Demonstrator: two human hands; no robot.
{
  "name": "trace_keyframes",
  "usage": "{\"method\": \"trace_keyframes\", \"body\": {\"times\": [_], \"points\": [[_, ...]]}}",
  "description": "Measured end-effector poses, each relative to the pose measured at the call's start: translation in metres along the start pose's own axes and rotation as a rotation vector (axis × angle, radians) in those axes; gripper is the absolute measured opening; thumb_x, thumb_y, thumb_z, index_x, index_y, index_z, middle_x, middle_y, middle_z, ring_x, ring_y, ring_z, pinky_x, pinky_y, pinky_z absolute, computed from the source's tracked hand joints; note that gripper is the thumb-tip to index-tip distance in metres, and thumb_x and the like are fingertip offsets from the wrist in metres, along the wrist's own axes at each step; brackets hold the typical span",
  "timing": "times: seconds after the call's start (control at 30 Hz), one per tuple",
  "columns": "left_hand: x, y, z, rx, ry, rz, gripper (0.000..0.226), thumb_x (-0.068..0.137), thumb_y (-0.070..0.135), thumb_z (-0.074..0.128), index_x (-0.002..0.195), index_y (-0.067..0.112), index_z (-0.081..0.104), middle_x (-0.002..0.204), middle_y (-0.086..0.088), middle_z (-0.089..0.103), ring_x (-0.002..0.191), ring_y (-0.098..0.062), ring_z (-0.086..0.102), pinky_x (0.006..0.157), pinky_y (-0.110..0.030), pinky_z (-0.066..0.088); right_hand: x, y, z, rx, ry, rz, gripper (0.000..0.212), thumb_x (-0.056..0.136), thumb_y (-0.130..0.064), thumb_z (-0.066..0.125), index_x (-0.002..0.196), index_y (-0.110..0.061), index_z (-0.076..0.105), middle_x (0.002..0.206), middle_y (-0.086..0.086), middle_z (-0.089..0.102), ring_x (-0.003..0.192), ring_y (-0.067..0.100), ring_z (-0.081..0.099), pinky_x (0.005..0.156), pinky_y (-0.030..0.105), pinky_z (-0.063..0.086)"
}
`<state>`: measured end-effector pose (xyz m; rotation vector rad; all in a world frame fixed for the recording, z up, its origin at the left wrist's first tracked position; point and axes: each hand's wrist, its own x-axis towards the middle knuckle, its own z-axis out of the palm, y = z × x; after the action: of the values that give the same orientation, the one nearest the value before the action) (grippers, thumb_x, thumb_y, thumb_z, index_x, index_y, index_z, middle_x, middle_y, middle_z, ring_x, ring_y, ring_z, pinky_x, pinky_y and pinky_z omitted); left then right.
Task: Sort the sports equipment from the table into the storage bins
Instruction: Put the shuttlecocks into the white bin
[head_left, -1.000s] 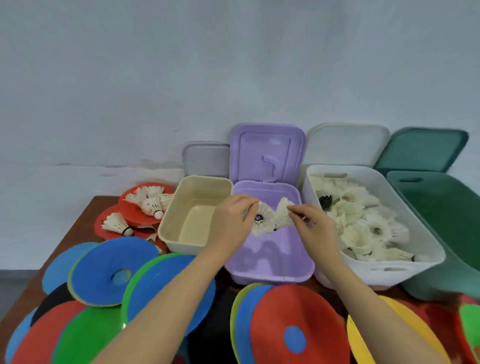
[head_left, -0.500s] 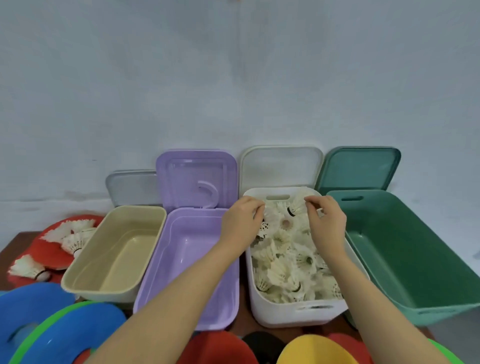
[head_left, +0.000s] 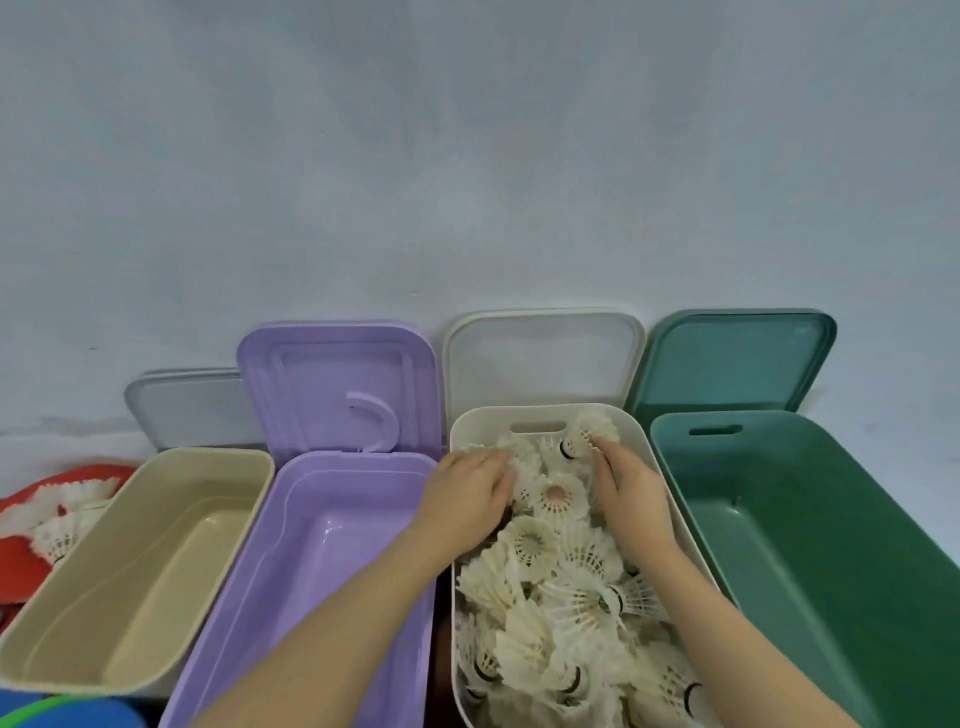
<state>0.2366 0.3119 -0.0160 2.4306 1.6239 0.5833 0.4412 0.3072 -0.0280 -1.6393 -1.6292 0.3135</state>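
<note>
The white bin (head_left: 540, 413) is heaped with white feather shuttlecocks (head_left: 566, 587). Both of my hands are down inside its far half. My left hand (head_left: 467, 499) lies across the bin's left rim with its fingers spread loosely over the shuttlecocks, holding nothing that I can see. The straight fingertips of my right hand (head_left: 628, 499) touch one shuttlecock (head_left: 589, 436) that leans in the far right corner, black-banded cork pointing left. More shuttlecocks (head_left: 62, 519) lie on red discs (head_left: 21, 561) at the far left.
From left to right stand a beige bin (head_left: 208, 467), a purple bin (head_left: 363, 467) and a green bin (head_left: 779, 431), all with nothing in them, lids propped against the wall behind. Blue and green discs (head_left: 67, 712) show at the bottom left corner.
Both hands carried shuttlecocks from over the purple bin to the white bin and lowered into it. Their pinches have loosened. My view swung right, so most discs have left the frame.
</note>
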Motion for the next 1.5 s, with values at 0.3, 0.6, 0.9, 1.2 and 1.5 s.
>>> {"method": "trace_keyframes", "body": {"times": [0.3, 0.6, 0.9, 1.2, 1.5], "points": [[-0.002, -0.002, -0.004, 0.187, -0.197, -0.097, 0.051, 0.100, 0.038, 0.020, 0.147, 0.019, 0.018, 0.154, 0.003, 0.018, 0.141, -0.017, 0.012, 0.113, -0.041, -0.001, -0.002, -0.006, -0.003, -0.170, -0.342, -0.072, 0.045, 0.100, -0.039, 0.019, 0.142, -0.030, 0.032, 0.148, -0.013, 0.032, 0.131, -0.007, 0.015, 0.115, 0.031, -0.003], [-0.046, -0.010, -0.052, 0.144, 0.032, -0.084, 0.057, 0.095, 0.046, 0.018, 0.143, 0.018, 0.029, 0.150, 0.001, 0.030, 0.134, -0.016, 0.029, 0.106, -0.030, 0.014, -0.021, -0.066, -0.012, -0.259, -0.155, -0.277, 0.035, 0.098, -0.031, 0.041, 0.132, -0.025, 0.050, 0.134, -0.007, 0.052, 0.124, 0.012, 0.045, 0.107, 0.030, 0.013], [-0.131, -0.073, -0.123, 0.213, 0.170, -0.130, 0.042, 0.079, 0.034, 0.038, 0.099, 0.013, 0.068, 0.095, -0.001, 0.070, 0.083, -0.020, 0.067, 0.075, -0.029, 0.042, -0.062, -0.160, 0.034, -0.192, -0.294, -0.441, 0.039, 0.090, -0.029, 0.040, 0.122, -0.015, 0.058, 0.120, 0.000, 0.060, 0.111, 0.022, 0.054, 0.093, 0.036, 0.038], [-0.214, -0.178, -0.179, 0.168, 0.161, -0.255, 0.035, 0.088, 0.025, 0.046, 0.115, 0.009, 0.061, 0.117, -0.006, 0.063, 0.107, -0.027, 0.057, 0.088, -0.039, 0.042, -0.106, -0.265, 0.125, -0.152, -0.389, -0.486, 0.030, 0.094, -0.018, 0.048, 0.122, -0.014, 0.059, 0.122, 0.003, 0.060, 0.111, 0.025, 0.055, 0.085, 0.038, 0.046], [-0.268, -0.313, -0.216, 0.124, 0.157, -0.306, 0.039, 0.091, 0.026, 0.044, 0.123, 0.010, 0.057, 0.129, -0.008, 0.056, 0.120, -0.028, 0.049, 0.097, -0.040, 0.035, -0.127, -0.366, 0.236, -0.128, -0.444, -0.417, 0.030, 0.093, -0.020, 0.049, 0.120, -0.016, 0.060, 0.116, 0.000, 0.062, 0.106, 0.020, 0.055, 0.083, 0.030, 0.041]]}}
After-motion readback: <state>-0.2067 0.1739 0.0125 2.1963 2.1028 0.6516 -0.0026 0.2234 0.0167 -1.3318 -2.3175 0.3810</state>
